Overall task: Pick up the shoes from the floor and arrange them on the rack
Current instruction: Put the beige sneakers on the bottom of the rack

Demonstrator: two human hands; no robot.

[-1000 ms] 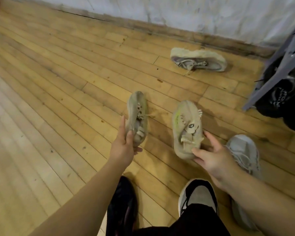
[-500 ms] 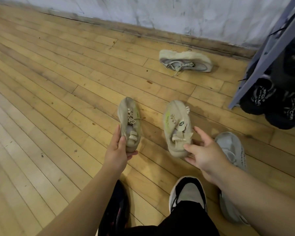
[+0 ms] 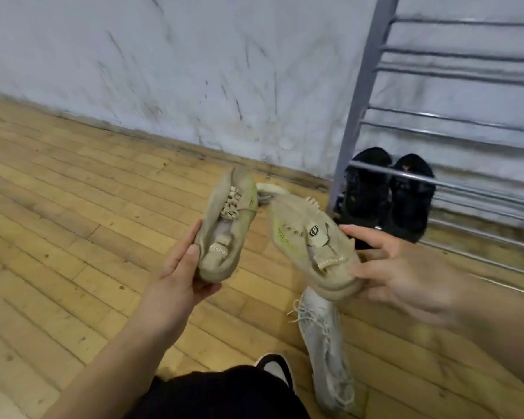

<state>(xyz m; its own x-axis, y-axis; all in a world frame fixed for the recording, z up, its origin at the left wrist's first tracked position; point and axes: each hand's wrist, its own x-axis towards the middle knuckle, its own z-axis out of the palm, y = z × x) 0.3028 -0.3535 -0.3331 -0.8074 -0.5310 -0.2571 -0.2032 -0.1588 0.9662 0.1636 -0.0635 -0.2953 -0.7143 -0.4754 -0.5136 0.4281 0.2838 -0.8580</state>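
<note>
Beyond the right hand (image 3: pixel 406 276) stood the rack (image 3: pixel 360 86); that hand gripped a tan shoe (image 3: pixel 309 246), the left hand (image 3: pixel 179 273) the twin shoe (image 3: pixel 227 231).

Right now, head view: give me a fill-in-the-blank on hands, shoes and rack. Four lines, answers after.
1. The left hand grips one beige shoe by its ____.
2. The right hand holds the other beige shoe, so ____ beige shoes are in hand.
3. The pair of shoes on the rack is ____ in colour.
4. The pale grey shoe beside the person's foot lies on the ____.

Answers: heel; two; black; floor.
</note>
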